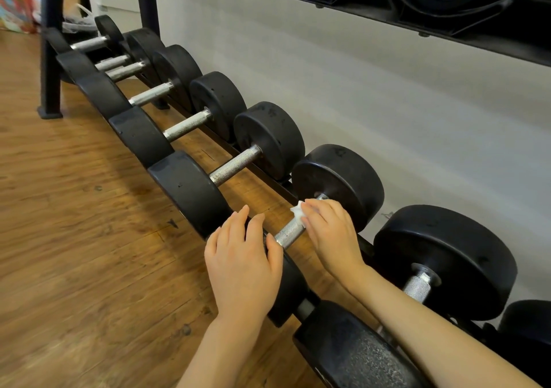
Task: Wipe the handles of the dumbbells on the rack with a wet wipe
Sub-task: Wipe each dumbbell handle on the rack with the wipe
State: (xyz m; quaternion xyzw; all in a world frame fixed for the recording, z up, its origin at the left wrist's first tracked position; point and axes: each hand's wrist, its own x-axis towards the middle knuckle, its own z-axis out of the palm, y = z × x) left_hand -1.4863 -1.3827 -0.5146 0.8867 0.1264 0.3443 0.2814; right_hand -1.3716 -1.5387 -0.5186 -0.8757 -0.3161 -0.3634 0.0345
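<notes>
A row of black dumbbells with knurled metal handles lies on a low black rack (262,167), running from far left to near right. My right hand (329,232) wraps a white wet wipe (298,213) around the far part of one metal handle (288,235). My left hand (241,256) rests with relaxed fingers on the near black weight (290,286) of that same dumbbell. The handle's near half shows bare between my hands. The neighbouring handle on the left (235,165) and the one on the right (417,286) are uncovered.
A grey wall stands behind the rack. An upper shelf (417,15) holds more black weights at the top right. Black rack posts (50,60) rise at the far left. Wooden floor spreads to the left. A colourful bag (15,6) lies in the far left corner.
</notes>
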